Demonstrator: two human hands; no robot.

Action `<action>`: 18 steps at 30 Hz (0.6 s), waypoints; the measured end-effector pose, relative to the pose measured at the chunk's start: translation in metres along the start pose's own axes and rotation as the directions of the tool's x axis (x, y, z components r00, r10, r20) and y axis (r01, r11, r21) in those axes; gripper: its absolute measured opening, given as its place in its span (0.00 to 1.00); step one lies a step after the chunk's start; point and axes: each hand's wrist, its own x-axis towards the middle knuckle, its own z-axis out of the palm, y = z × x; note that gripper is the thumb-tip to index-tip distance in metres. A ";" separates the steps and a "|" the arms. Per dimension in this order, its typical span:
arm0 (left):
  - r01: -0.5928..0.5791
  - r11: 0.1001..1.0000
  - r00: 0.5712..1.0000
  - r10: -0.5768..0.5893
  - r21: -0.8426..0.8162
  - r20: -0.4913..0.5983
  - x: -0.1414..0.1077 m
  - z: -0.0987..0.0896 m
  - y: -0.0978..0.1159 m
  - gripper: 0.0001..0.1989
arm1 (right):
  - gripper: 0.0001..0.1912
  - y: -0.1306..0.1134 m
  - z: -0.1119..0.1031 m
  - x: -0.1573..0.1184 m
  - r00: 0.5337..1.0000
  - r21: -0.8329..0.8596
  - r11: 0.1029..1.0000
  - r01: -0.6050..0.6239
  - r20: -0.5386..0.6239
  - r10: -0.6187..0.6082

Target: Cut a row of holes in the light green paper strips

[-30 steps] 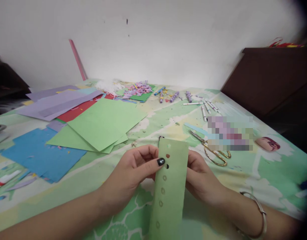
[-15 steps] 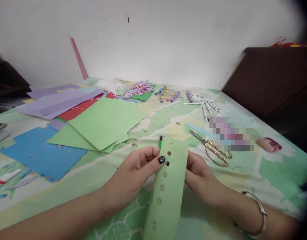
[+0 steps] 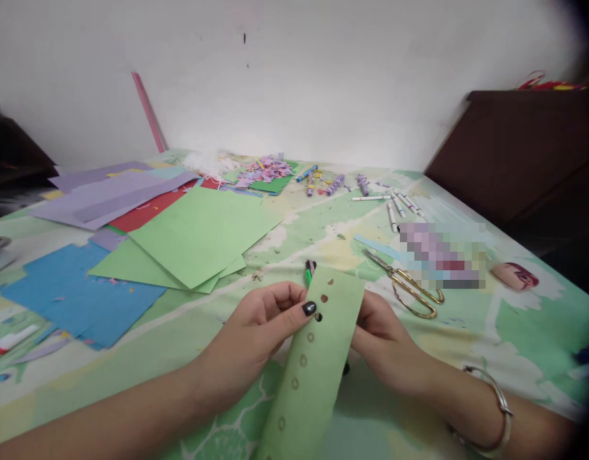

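A long green paper strip (image 3: 318,370) with a column of small rings and a few punched holes near its top is held up between my hands. My left hand (image 3: 259,326) pinches its left edge, the dark-nailed thumb lying on the front beside a hole. At the right edge, my right hand (image 3: 390,338) has its fingers curled behind the paper, where the fingertips are hidden. A green and black tool (image 3: 310,271) pokes out behind the strip's top; what it is cannot be made out.
Gold-handled scissors (image 3: 412,287) lie right of the strip. Green sheets (image 3: 206,233), blue paper (image 3: 84,294) and purple sheets (image 3: 122,195) spread leftward. White markers (image 3: 393,216), paper scraps (image 3: 266,171) and a computer mouse (image 3: 515,276) rest on the patterned tablecloth.
The strip's lower end has swung to the left, so the strip leans more. More of the green and black tool shows behind its top. Both hands keep nearly the same place.
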 end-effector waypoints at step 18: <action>0.049 0.993 0.999 -0.049 -0.109 -0.006 -0.001 0.003 -0.004 0.12 | 0.07 0.003 -0.002 -0.001 0.999 -0.101 0.994 0.041 0.000 -0.042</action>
